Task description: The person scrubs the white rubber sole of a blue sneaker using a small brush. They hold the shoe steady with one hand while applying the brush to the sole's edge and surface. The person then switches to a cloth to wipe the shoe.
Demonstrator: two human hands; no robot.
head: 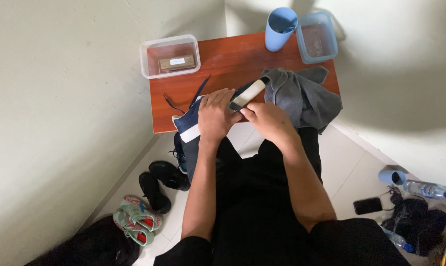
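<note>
Together, 2 hands, left (214, 116) and right (268, 120), hold 1 navy shoe (189, 120).

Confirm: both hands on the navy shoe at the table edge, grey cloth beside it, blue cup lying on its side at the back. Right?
Not quite. The blue cup stands upright at the back of the table, not on its side; the head view shows its open mouth. The rest holds: left hand and right hand on the navy shoe, grey cloth beside it.

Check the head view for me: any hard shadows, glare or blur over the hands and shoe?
Head view: sharp, no glare; soft daylight. Both hands, left and right, and the navy shoe are evenly lit. A broad shadow darkens the wall at right; wide-angle lens bends the edges.
</note>
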